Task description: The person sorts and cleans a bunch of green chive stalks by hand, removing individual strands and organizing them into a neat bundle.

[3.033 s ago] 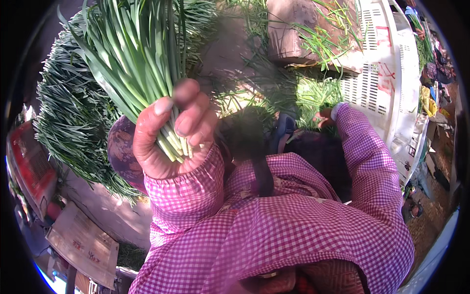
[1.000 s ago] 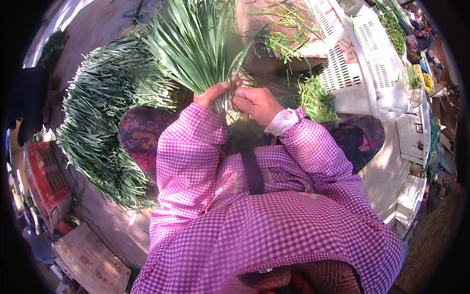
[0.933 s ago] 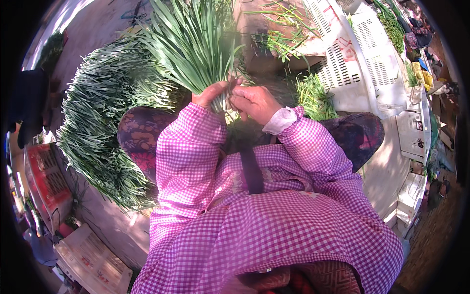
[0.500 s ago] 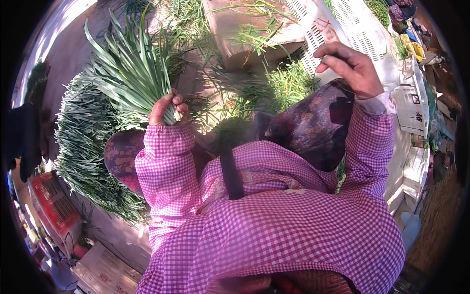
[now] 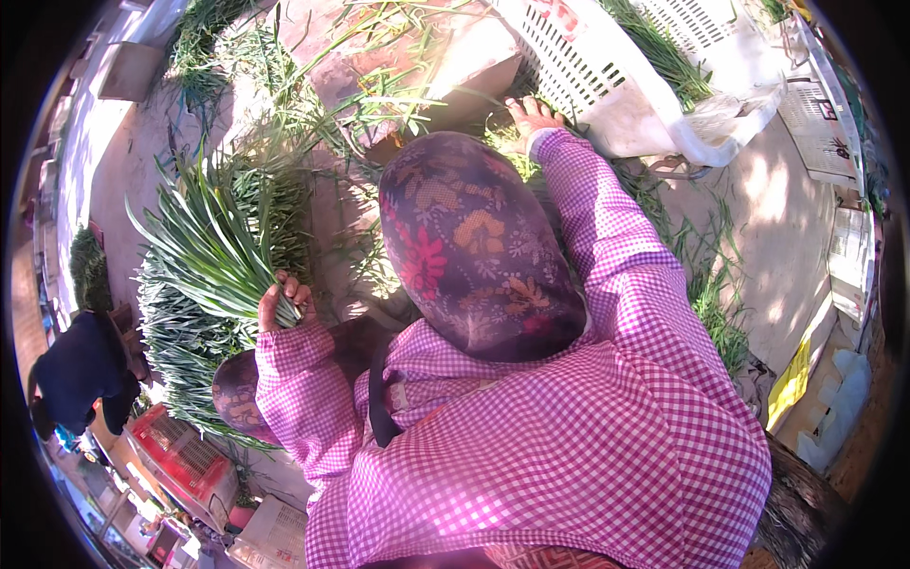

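Observation:
My left hand is closed on the lower ends of a fanned bunch of long, flat green leaves, at the left over a large pile of similar leaves. My right hand reaches out at the top centre, fingers spread, beside a white slotted crate and loose green trimmings; I see nothing held in it, though its underside is hidden. A raised pinkish-brown block strewn with stray leaves lies beyond. My flowered trouser knee rises between the two hands.
A person in dark clothing is at the left edge, above a red crate. More white crates and a yellow item line the right side of the concrete floor. A log is at bottom right.
My right hand left the bunch, lifted rightward and now stretches forward with fingers spread. My left hand has lowered leftward with the bunch. The view has shifted and my right knee has risen.

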The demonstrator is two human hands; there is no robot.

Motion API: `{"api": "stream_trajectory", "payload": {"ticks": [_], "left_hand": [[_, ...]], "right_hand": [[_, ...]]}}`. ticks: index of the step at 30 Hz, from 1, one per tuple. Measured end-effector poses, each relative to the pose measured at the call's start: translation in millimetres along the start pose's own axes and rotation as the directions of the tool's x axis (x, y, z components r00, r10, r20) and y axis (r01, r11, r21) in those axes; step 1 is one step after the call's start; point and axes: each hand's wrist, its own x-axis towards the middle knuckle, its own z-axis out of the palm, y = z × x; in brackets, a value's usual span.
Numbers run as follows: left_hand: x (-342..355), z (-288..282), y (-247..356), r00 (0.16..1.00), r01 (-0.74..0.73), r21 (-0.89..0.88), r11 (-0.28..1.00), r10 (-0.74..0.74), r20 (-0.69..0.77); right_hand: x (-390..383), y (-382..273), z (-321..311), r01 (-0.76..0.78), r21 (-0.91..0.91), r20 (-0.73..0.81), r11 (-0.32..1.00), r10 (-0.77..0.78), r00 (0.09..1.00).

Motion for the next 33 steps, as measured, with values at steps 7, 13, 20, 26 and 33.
{"api": "stream_trajectory", "payload": {"ticks": [7,13,20,26,33], "left_hand": [[5,6,-3,0.993,-0.06,0.121,0.991,0.072,-0.098],[15,-16,2,0.999,-0.009,0.071,0.997,0.012,-0.047],[21,-10,-2,0.997,0.046,0.022,0.999,-0.048,0.057],[10,12,-5,0.985,0.126,-0.021,0.992,-0.123,0.119],[0,3,-14,0.983,0.173,-0.012,0.985,-0.172,0.063]], "right_hand": [[-40,46,66,0.085,-0.266,0.24,0.96,-0.02,0.971],[-205,212,176,-0.24,-0.287,0.597,0.927,0.369,0.712],[-333,223,157,-0.18,-0.46,0.71,0.869,0.482,0.512],[-194,52,56,0.095,-0.03,-0.01,0.995,-0.095,0.995],[-77,-39,54,0.301,-0.36,0.188,0.883,-0.247,0.95]]}}
